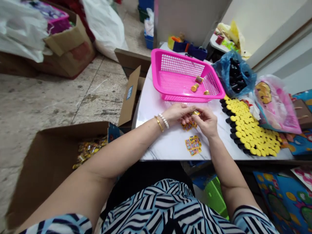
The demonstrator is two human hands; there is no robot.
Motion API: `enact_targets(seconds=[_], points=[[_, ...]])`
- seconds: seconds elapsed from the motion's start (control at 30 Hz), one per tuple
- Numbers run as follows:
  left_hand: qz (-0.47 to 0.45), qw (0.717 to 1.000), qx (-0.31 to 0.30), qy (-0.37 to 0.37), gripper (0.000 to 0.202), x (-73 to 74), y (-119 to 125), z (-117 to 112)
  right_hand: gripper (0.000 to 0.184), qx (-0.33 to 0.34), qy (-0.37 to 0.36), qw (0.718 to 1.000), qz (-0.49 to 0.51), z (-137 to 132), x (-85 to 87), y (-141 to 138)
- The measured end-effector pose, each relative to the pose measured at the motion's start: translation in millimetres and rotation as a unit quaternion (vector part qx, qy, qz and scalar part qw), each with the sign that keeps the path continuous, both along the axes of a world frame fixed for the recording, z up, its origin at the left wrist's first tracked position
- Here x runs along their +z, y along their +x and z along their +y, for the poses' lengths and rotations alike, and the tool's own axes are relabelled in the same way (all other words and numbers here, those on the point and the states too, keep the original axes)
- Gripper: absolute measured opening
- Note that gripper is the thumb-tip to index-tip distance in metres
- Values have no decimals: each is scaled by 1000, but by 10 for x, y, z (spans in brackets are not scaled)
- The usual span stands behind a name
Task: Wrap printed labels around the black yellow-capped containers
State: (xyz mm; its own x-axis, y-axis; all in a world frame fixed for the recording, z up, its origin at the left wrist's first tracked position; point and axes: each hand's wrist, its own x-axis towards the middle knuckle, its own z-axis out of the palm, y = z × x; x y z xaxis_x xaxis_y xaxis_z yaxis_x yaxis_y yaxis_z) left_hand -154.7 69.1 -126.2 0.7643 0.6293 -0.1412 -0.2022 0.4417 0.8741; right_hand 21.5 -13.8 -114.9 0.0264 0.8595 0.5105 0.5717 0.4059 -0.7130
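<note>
Tiny gold-wrapped packet pinched in the fingers of the right hand just above the marble desk, left hand (pearl bracelet and gold bangle on that wrist) curled in beside it, can't tell if it's gripping too, with loose yellow sachets just below and a hot pink plastic basket just beyond

Nothing legible (the carton label seems blurred).
</note>
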Motion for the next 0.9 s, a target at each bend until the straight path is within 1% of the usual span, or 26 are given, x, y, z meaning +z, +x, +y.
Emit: enact_targets(seconds=[0.07, 0.13, 0.2, 0.23, 0.33, 0.4, 0.47, 0.53, 0.63, 0.7, 0.73, 0.77, 0.83, 0.9], points=[[-6, 1000, 19, -15, 57, -1, 10, 6, 29, -47, 33, 997, -41, 127, 139, -4], [3, 999, 42, -11, 58, 21, 7, 25, 28, -111, 77, 988, -70, 324, 315, 73], [33, 997, 62, 27, 56, 67, -15, 43, 26, -171, 102, 976, -86, 552, 472, 229], [49, 995, 69, 56, 55, 94, -33, 51, 25, -192, 100, 972, -93, 661, 527, 322], [70, 984, 86, 141, 46, 155, -107, 73, 23, -246, 83, 959, -116, 911, 599, 564], [78, 974, 106, 187, 38, 156, -153, 99, 27, -274, 77, 949, -139, 994, 616, 656], [112, 956, 118, 245, 28, 123, -183, 135, 33, -279, 55, 941, -181, 1011, 658, 711], [165, 926, 114, 320, 19, 74, -196, 174, 40, -282, 12, 928, -241, 968, 739, 781], [215, 883, 94, 407, 12, 13, -208, 216, 39, -324, -34, 888, -325, 775, 896, 1005], [222, 870, 81, 433, 8, -5, -219, 225, 33, -351, -48, 859, -369, 553, 972, 1239], [220, 867, 74, 442, 5, -7, -222, 223, 31, -352, -76, 844, -396, 420, 987, 1366], [217, 864, 63, 449, 2, -8, -223, 216, 28, -342, -124, 827, -429, 279, 983, 1490], [216, 857, 30, 466, 6, -9, -210, 189, 27, -299, -229, 783, -495, 2, 919, 1700], [230, 845, -8, 483, 11, -15, -181, 153, 32, -274, -265, 769, -513, -222, 800, 1833]])
